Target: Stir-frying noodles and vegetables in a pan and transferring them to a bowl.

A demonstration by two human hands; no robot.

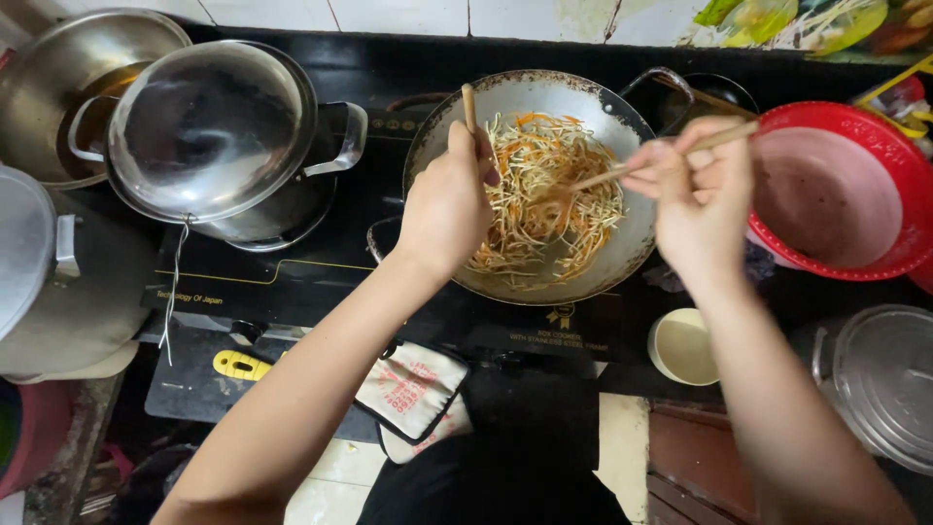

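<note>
Left hand (449,199) gripped one wooden chopstick (470,109) upright; right hand (702,190) pinched another chopstick (649,162), its tip in the shredded vegetables (549,190) (pale and orange strips) filling the wok (544,92) on the black stove (321,272). Red basin (909,175) sat just beside.

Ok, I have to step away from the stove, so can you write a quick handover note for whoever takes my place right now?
Left hand: gripping a wooden utensil upright at the wok's near-left side.
Right hand: holding wooden chopsticks, tips down in the food.
Wok: on the black cooktop, holding pale shredded strips mixed with orange ones, spread across the middle.
Nearby: lidded steel pot left, red basin right, small cream cup in front.
Done: the shreds are in the wok and mixed.
Left: how cooked they are cannot be judged.
</note>
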